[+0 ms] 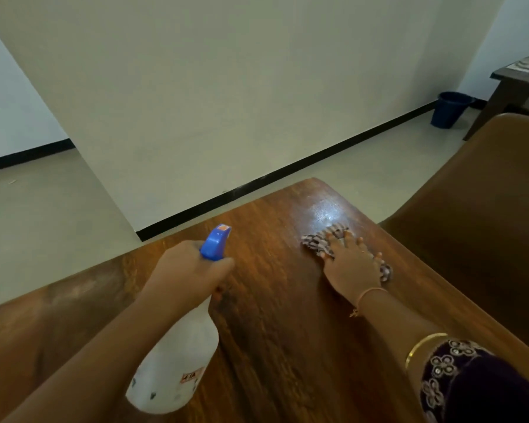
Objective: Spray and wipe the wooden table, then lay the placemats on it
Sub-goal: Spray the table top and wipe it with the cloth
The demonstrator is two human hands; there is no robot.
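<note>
— On the brown wooden worktop (272, 315), left fingers (226, 264) grip the white, blue-triggered plastic spray bottle (180, 361) at seven o'clock.
— Right fingers (339, 247) press flat on the striped cloth (316, 242) at one o'clock; I'd sweep overlapping strokes through that wet sheen (326, 213).

The left hand (187, 270) hides the spray bottle (177, 361) at its neck and trigger. The bottle's orange label (192, 377) is too blurred to read. The right hand (351, 264) covers the middle of the cloth (318, 241); only its ends show. The table (287, 331) runs off the left and bottom edges. The chair (477, 224) and the side table (513, 83) are cut by the right edge; what lies on the side table is unclear. The sleeve (486, 389) is cut off at the bottom right corner.
</note>
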